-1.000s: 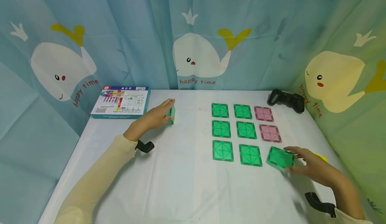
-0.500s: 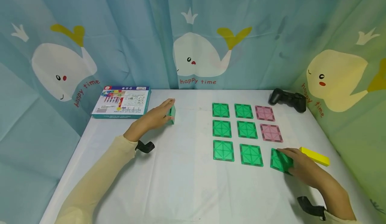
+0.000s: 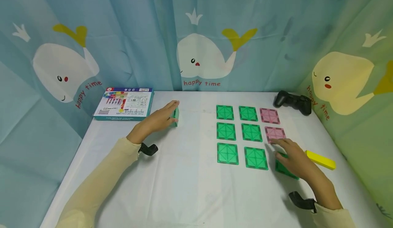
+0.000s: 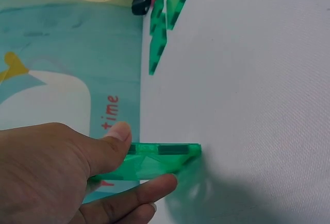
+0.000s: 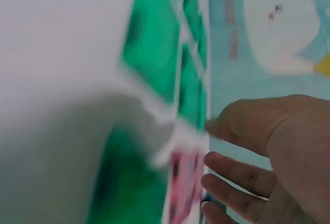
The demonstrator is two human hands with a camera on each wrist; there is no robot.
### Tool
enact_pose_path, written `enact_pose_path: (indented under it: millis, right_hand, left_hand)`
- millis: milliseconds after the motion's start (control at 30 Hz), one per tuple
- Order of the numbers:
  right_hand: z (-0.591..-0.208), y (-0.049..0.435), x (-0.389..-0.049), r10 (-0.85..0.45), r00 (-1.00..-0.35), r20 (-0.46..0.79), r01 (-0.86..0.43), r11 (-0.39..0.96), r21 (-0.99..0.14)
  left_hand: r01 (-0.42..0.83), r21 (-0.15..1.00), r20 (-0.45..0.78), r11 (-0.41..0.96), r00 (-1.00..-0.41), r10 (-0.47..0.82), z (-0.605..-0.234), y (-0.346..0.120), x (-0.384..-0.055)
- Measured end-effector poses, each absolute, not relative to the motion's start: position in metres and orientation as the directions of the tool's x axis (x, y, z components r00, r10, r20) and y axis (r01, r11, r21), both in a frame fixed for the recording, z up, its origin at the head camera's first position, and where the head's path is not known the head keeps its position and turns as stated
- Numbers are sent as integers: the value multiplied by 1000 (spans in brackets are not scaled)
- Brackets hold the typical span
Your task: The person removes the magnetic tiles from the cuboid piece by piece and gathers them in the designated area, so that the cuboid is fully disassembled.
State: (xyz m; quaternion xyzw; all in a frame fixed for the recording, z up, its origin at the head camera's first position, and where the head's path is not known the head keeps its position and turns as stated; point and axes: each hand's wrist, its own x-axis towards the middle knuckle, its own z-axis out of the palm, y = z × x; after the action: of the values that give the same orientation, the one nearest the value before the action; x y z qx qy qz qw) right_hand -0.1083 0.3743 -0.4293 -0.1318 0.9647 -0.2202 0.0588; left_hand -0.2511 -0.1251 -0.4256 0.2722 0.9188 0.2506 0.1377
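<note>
My left hand (image 3: 156, 119) grips a green magnetic tile (image 3: 175, 116) that stands on edge near the box, with thumb on one side and fingers on the other; the left wrist view shows the same green tile (image 4: 162, 161) past the thumb. My right hand (image 3: 297, 158) hovers with loosely spread fingers over another green tile (image 3: 284, 168), which it partly covers, and its fingertips reach the edge of a pink tile (image 3: 274, 134). Nothing sits between the right fingers in the right wrist view, where the hand (image 5: 278, 152) appears beside the tile grid.
Several green tiles (image 3: 227, 153) and a second pink tile (image 3: 269, 115) lie flat in rows with small gaps. A black game controller (image 3: 292, 102) lies at the back right, a yellow block (image 3: 320, 160) near the right edge, a toy box (image 3: 124, 103) at the back left.
My right hand has laid its green tile down at the grid's front right corner, let go and moved up and left toward the pink tile. The left hand has stayed still.
</note>
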Motion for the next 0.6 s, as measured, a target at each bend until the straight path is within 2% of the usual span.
enact_pose_path:
  millis: [200, 367, 600]
  right_hand:
    - [-418, 304, -145, -357, -927, -112, -244, 804, -543]
    - [-423, 239, -185, -471, -872, -137, -311, 747, -587]
    - [-425, 148, -236, -539, -820, -191, -362, 748, -557]
  left_hand:
    - [429, 531, -116, 730, -817, 565, -426, -126, -252]
    - [432, 529, -115, 730, -816, 566, -426, -125, -252]
    - [431, 519, -110, 738, -823, 558, -425, -124, -253]
